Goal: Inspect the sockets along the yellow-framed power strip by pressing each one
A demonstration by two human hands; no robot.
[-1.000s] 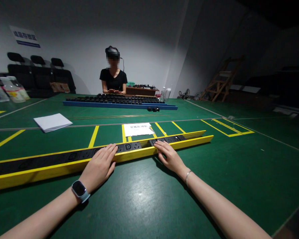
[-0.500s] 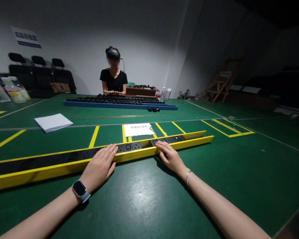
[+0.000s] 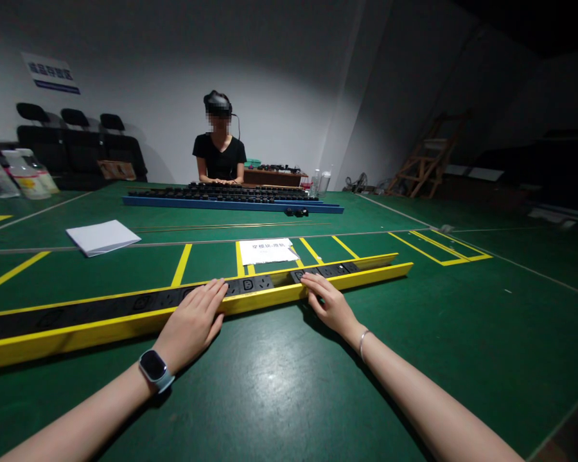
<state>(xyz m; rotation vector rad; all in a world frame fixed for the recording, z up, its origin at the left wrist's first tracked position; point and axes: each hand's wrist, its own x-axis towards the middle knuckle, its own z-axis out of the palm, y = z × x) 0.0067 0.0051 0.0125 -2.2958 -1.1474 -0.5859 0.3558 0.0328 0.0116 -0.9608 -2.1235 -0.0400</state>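
A long yellow channel (image 3: 262,299) lined with black sockets (image 3: 248,284) lies across a green bench (image 3: 289,391), close in front of the person, its left end running out of view and its right end slanting slightly away. Its long axis runs roughly side to side. A break in the row shows just left of the fingertips of the right hand (image 3: 326,305), which is nearer to it than the left hand (image 3: 192,314). The left hand, a watch (image 3: 153,366) on its wrist, reaches over the near wall, its fingers straight, together and unclenched on the sockets. The right hand, wrist in a thin bracelet (image 3: 363,344), bends its fingers over the same wall onto the sockets right of the break, thumb below; whether it pinches anything cannot be told.

Just beyond the channel, a white card (image 3: 266,251) with printed characters sits amid yellow tape lines (image 3: 181,264), a folded sheet of paper (image 3: 103,238) farther left. Past some thin rods (image 3: 236,226), blue rails (image 3: 231,203) bear dark pieces before a co-worker (image 3: 219,154) in a black shirt at the far side. Bottles (image 3: 27,174) stand at far left, dark chairs (image 3: 78,142) behind them; a wooden stepladder (image 3: 431,146) stands in the gloom at right.
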